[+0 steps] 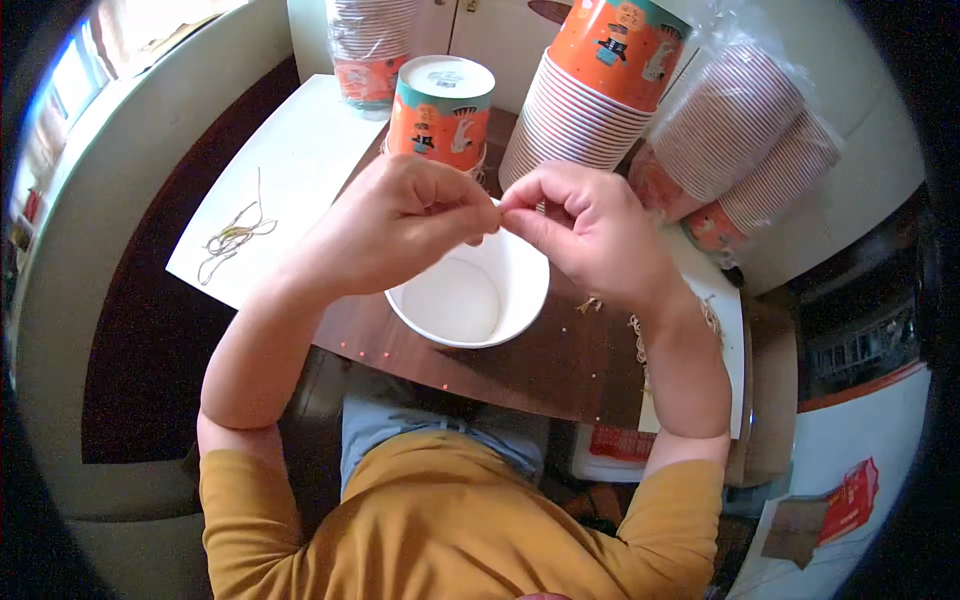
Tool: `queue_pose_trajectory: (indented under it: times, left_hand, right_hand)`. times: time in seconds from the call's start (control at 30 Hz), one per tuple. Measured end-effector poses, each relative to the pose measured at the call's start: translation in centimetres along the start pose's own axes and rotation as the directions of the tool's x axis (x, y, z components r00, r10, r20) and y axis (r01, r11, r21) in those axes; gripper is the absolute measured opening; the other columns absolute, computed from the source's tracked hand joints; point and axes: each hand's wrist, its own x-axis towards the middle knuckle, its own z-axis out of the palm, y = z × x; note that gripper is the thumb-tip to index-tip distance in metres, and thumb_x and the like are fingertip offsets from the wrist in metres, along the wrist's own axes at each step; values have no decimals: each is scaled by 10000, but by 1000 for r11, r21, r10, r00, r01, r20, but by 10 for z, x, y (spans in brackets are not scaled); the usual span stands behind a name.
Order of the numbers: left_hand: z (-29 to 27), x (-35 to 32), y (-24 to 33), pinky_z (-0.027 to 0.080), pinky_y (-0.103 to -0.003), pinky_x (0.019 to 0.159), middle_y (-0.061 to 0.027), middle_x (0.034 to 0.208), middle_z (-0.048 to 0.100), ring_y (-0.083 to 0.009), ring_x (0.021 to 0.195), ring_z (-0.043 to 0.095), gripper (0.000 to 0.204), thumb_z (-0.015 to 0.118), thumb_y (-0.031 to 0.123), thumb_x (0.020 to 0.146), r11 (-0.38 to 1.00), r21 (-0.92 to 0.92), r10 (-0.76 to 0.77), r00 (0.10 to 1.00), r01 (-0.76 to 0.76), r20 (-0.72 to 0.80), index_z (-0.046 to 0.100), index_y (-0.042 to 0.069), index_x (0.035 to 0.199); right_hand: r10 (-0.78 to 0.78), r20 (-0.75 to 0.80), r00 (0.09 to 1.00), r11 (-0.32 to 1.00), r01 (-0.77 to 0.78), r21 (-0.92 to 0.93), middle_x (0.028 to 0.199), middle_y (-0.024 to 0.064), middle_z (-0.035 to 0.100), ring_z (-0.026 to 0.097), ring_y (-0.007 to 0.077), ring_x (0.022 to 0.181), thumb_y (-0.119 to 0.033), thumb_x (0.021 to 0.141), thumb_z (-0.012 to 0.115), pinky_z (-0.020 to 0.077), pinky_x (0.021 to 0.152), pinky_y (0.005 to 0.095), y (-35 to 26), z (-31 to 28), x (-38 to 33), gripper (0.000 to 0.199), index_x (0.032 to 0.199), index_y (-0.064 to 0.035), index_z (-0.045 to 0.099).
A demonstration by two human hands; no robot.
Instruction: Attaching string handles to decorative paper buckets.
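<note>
Both hands are raised over a white paper tub [472, 310] that stands mouth up at the table's near side. My left hand [415, 215] is closed in a pinch, its fingertips against those of the other hand. My right hand [590, 225] pinches with thumb and forefinger at the same spot. Whatever sits between the fingertips is too small to make out. Just behind the hands, an orange and green printed tub [438, 130] rests upside down. Thin tan strings [238, 238] lie loosely on the white board [290, 140] to the left.
A tall stack of nested tubs [570, 125] leans at the back. Plastic-wrapped stacks [735, 130] lie at the back right, and another wrapped stack [370, 50] stands back left. More strings [640, 345] lie by my right forearm. A cardboard box [770, 400] is beside the brown table [545, 375].
</note>
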Motion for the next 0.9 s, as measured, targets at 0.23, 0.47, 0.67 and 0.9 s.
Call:
queue_pose_trajectory:
  times: [0.23, 0.47, 0.67, 0.9]
  left_hand:
    - [2, 45, -71, 453, -373, 922, -165, 1036, 585, -308, 1007, 573, 343, 681, 88, 728, 829, 480, 323, 946, -287, 7, 628, 16, 1059]
    - [22, 45, -67, 508, -364, 680, -146, 758, 635, -270, 724, 640, 240, 595, 32, 733, 885, 454, 24, 983, -107, 184, 632, -20, 964]
    - [37, 3, -53, 484, -327, 579, -111, 673, 621, -157, 606, 598, 272, 618, 90, 749, 933, 306, -221, 972, 188, 78, 633, -33, 992]
    - [47, -36, -61, 468, -235, 553, -27, 762, 615, -71, 625, 557, 279, 620, 134, 844, 909, -214, -386, 916, 358, -107, 604, -37, 1063]
  right_hand:
    - [156, 17, 988, 955, -146, -257, 807, 73, 572, 567, 155, 749, -70, 764, 657, 463, 703, 278, 56, -2, -27, 85, 808, 2, 645]
    - [140, 70, 988, 898, -97, -429, 808, 130, 596, 608, 271, 762, -73, 748, 644, 486, 700, 344, 81, 7, -22, 102, 813, 6, 649]
    - [-207, 94, 974, 946, 224, -236, 822, 116, 612, 611, 278, 763, -66, 764, 653, 490, 678, 363, 90, 31, -10, 94, 815, 8, 626]
    - [92, -21, 996, 977, -94, -192, 767, 127, 604, 604, 241, 694, -86, 773, 640, 470, 621, 337, 38, 33, -36, 92, 801, 1, 637]
